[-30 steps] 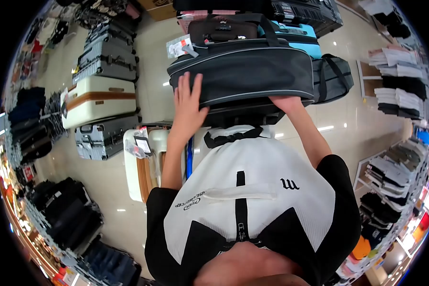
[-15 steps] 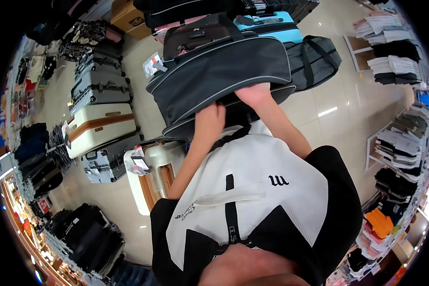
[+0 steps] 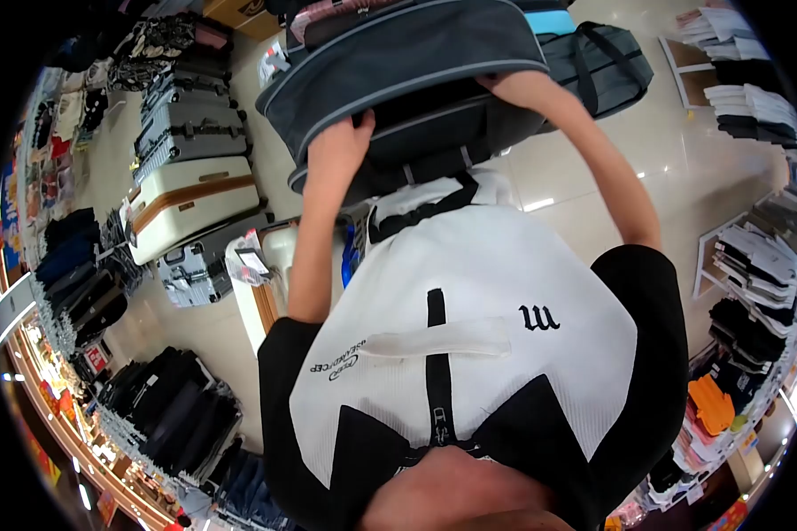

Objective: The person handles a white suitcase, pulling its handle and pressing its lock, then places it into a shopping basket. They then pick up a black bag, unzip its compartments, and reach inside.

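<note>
A large dark grey travel bag [image 3: 407, 49] with grey piping fills the top middle of the head view. Its near side gapes, showing a dark interior. My left hand [image 3: 338, 146] grips the upper edge of this opening at the left, thumb raised and most fingers tucked out of sight. At the right end, my right hand [image 3: 515, 88] holds the same edge, its fingertips hidden inside. A paper tag [image 3: 273, 62] hangs at the bag's left.
A grey duffel bag [image 3: 607, 71] lies to the right on the tiled floor. Several suitcases line the left, among them a cream suitcase [image 3: 195, 208] with brown trim. Folded clothes [image 3: 744, 257] fill racks on the right; dark garments [image 3: 164, 411] hang at lower left.
My hands have moved apart, the left one leftward and the right one rightward and up. The bag's opening is wider, and the bag sits higher in view.
</note>
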{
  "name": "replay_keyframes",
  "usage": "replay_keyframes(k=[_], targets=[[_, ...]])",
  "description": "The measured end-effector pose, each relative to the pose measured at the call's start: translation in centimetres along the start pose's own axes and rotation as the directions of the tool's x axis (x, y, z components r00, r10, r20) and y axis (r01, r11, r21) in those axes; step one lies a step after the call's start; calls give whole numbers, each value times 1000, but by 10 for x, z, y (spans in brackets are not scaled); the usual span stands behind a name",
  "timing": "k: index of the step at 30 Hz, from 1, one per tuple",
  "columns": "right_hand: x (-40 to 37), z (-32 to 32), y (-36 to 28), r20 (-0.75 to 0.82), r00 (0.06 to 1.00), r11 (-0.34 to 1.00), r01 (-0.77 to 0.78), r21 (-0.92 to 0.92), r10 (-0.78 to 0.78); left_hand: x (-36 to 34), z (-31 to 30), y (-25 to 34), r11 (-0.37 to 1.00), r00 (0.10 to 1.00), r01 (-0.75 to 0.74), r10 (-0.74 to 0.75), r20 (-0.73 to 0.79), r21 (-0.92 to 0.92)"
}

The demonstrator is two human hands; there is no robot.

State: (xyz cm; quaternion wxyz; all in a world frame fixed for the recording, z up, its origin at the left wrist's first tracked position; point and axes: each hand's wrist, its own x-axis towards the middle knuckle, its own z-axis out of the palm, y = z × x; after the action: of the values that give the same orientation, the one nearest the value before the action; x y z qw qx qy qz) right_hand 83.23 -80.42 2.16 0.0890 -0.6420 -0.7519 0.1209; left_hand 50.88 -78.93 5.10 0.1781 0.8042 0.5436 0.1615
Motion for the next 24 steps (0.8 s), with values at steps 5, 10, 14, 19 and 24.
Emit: replay_keyframes(k=[5,10,14,19,24], targets=[[-37,-38,-36,343,915,960,132,248,-214,26,-18,-4,791,930,307,-131,343,-529],[-86,-20,-45,68,861,852,481,208,-504,53,-25,-2,-338,873,473,55,484,-814],[-106,-18,-58,7,831,806,538,248,-557,67,-34,34,-415,922,367,45,384,-833],[-120,-20,-67,1,826,795,542,272,-563,74,-25,33,-508,916,389,127,380,-768],[-131,-20,-74,-20,836,808,536,246,-548,69,-25,22,-527,907,397,103,408,-751]])
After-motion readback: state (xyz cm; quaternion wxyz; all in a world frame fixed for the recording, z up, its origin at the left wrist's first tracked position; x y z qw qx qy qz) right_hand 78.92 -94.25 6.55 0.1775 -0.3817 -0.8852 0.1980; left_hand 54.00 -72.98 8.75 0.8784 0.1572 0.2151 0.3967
